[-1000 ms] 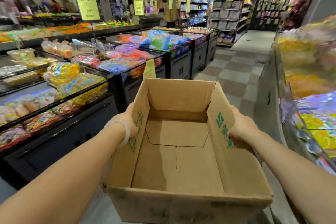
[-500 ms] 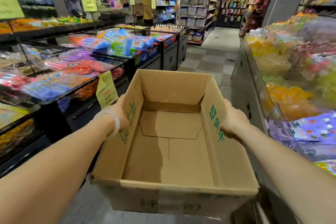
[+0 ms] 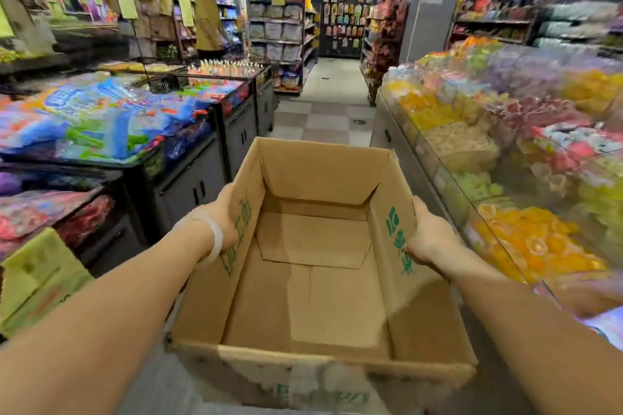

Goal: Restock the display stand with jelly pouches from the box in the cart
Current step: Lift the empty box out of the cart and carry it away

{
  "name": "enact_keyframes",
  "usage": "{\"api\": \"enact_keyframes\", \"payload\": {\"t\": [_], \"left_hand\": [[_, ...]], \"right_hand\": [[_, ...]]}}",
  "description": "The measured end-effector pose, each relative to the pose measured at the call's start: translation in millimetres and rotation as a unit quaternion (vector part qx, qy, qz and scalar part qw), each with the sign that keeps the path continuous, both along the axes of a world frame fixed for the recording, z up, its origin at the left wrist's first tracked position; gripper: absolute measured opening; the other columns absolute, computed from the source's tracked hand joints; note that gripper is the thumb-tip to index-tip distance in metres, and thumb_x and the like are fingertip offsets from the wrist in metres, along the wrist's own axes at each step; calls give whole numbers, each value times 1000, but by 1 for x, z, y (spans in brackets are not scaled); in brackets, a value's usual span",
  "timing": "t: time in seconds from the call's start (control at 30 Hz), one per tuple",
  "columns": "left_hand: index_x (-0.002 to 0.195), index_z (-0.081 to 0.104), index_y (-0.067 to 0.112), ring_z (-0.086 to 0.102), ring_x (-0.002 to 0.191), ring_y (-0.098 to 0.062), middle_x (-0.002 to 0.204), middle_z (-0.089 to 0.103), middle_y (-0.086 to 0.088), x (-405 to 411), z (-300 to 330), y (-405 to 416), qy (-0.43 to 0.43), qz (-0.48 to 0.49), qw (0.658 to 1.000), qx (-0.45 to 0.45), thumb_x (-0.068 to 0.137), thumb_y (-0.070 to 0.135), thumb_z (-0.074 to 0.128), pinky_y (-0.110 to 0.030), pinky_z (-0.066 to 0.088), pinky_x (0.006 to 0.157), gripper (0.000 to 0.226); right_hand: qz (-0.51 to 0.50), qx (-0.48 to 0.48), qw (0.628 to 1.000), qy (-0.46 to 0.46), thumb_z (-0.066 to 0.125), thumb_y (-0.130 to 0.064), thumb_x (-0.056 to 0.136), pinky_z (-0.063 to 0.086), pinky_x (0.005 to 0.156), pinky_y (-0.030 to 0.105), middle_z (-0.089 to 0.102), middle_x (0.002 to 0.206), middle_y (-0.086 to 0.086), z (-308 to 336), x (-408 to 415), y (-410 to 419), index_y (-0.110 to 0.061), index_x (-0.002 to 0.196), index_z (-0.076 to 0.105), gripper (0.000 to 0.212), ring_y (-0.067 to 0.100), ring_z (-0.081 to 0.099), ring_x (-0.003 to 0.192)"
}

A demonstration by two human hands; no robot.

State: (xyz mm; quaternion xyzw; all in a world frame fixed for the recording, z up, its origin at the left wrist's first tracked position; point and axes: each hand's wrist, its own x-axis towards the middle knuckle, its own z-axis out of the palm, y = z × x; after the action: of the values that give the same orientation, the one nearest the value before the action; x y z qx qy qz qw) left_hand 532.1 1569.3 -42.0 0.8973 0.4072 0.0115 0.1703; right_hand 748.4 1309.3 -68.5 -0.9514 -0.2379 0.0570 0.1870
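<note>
Moved up the aisle since a second ago: blue-pouch bins that sat ahead are now alongside on the left, same two-hand carry on the box.

Left hand (image 3: 224,212) presses the outside of the left flap, right hand (image 3: 429,232) the right flap; fingers hidden behind the cardboard, so can't tell how far they curl. Pale bangle (image 3: 215,239) on left wrist. Cardboard box (image 3: 320,296) is held at waist height between the forearms, open-topped, nothing inside, green print on flaps. Left: black display stands (image 3: 188,178) piled with blue and red pouches (image 3: 101,118). Right: clear-fronted bins (image 3: 472,199) of yellow and orange sweets. Checkered floor (image 3: 323,121) ahead, shelving at the back, a person in a yellow top (image 3: 207,20) far left. Picture is motion-blurred.
</note>
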Motion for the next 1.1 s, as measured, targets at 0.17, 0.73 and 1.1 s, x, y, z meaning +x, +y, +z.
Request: {"api": "enact_keyframes", "payload": {"t": [0.17, 0.73, 1.1], "left_hand": [[151, -2, 27, 52, 72, -23, 68, 43, 2, 119, -15, 77, 0, -15, 1000, -12, 83, 8, 57, -31, 43, 62, 92], [148, -16, 36, 51, 55, -19, 76, 57, -7, 487, -22, 407, 2, 6, 999, -43, 81, 5, 50, -25, 39, 44, 100], [148, -12, 37, 47, 55, -20, 67, 48, -6, 739, -5, 611, 17, -58, 998, -31, 84, 4, 47, -29, 40, 46, 92]], "right_hand": [[-13, -21, 1000, 7, 57, -18, 82, 53, 71, 38, 61, 109, 10, -8, 112, 72, -26, 146, 10, 81, 30, 59, 89], [5, -43, 999, -24, 57, -20, 83, 50, 59, 34, 55, 90, 3, -4, 486, 409, -24, 149, 1, 86, 24, 56, 74], [-70, -50, 996, -3, 59, -18, 82, 53, 58, 36, 60, 99, 7, -1, 700, 586, -26, 150, -4, 93, 24, 57, 75]]}}
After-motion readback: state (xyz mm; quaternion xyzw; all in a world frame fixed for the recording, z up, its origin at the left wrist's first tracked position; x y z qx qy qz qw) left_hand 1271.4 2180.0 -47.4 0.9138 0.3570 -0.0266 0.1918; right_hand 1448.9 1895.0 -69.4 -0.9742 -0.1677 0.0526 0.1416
